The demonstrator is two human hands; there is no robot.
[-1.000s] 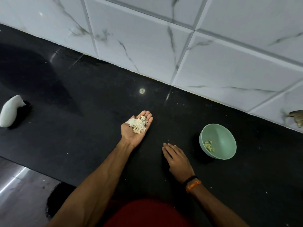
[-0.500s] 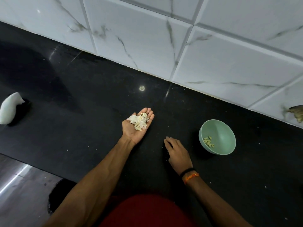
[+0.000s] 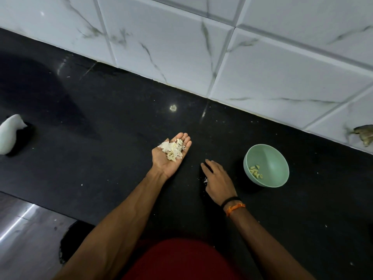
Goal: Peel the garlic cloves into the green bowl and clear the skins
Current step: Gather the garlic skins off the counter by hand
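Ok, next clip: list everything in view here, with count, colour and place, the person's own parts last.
bowl: one, green, on the counter, right of the hands
cloves: several, pale yellow, inside the bowl
skins: a heap, white, in the left palm
counter: one, black, speckled with white flecks
wall tiles: white marbled, behind the counter
white object: one, at the left edge, kind unclear
wristbands: black and orange, right wrist
left hand: palm up, open
right hand: palm down on the counter; a white scrap beside its thumb
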